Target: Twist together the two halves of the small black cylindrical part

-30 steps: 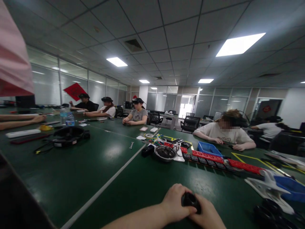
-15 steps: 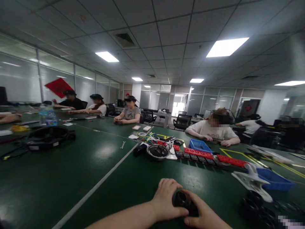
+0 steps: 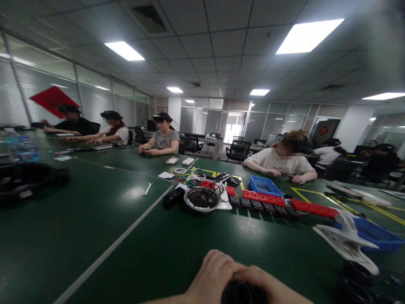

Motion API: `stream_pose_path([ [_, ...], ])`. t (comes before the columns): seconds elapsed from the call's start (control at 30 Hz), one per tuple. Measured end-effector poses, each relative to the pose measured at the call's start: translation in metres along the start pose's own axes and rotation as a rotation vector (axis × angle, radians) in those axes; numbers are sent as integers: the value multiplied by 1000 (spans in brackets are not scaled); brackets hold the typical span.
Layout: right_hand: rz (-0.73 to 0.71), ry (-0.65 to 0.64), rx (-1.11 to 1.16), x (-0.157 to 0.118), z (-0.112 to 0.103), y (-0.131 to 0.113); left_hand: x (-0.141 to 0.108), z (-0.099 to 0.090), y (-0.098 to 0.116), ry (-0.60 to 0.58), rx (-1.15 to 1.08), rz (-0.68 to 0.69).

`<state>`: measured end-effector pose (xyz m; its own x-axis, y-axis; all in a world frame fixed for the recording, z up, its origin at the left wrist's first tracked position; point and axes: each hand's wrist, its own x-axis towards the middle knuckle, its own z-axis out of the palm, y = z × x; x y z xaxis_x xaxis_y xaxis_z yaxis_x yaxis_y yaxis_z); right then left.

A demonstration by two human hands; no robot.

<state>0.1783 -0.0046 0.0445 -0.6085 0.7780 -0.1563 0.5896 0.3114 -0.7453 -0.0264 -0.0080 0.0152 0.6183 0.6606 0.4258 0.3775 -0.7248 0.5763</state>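
At the bottom edge, my left hand (image 3: 212, 276) is closed round the left side of a dark cylindrical object (image 3: 242, 291). My right hand (image 3: 260, 278) wraps the same object from the right, and the fingers of both hands meet over its top. The lower part of the object is cut off by the frame. Ahead of my hands a round metal bowl (image 3: 202, 207) holds dark items, with a black device (image 3: 174, 197) at its left. To the bowl's right runs a row of red strips (image 3: 264, 197) with black blocks below.
A white clamp-like stand (image 3: 346, 242), a blue tray (image 3: 373, 232) and black rings (image 3: 356, 283) lie at the right. Farther back is another blue tray (image 3: 265, 185). A wrench (image 3: 147, 189) lies left of centre. People sit along the far side of the green table (image 3: 120, 219).
The view has shifted, so my hands and the dark object sit lower in the frame. The fingers of both hands have come together over the object's top.
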Motion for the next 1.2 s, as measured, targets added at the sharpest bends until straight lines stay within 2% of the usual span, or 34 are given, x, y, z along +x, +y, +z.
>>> stream_pose_path([
  [0.1, -100, -9, -153, 7, 7, 7, 3, 1, -4, -80, 9, -20],
  [0.2, -126, 23, -278, 12, 12, 12, 4, 4, -7, -87, -39, -60],
  [0.47, 36, 201, -413, 11, 25, 1, 0, 16, -6, 24, -136, -149],
  [0.57, 113, 283, -566, 14, 35, 0, -1, 16, -6, 27, -122, -143],
  [0.7, 98, 371, -715, 12, 38, -3, -2, 15, -8, 33, -65, -124],
  [0.83, -90, 419, -689, -6, 22, -16, -6, 7, -4, 150, 42, -104],
  [0.93, -178, 652, -622, -15, 12, -18, -5, -7, -5, 282, 97, -207],
  [1.0, -173, 760, -507, -16, 13, -10, -2, -16, -11, 298, 23, -279],
  [1.1, -88, 759, -321, -11, 20, 9, 0, -26, -26, 314, -155, -402],
  [1.13, -56, 752, -273, -9, 22, 15, 1, -28, -30, 336, -164, -411],
  [1.2, -20, 773, -235, -5, 24, 22, 1, -31, -35, 328, -41, -386],
])
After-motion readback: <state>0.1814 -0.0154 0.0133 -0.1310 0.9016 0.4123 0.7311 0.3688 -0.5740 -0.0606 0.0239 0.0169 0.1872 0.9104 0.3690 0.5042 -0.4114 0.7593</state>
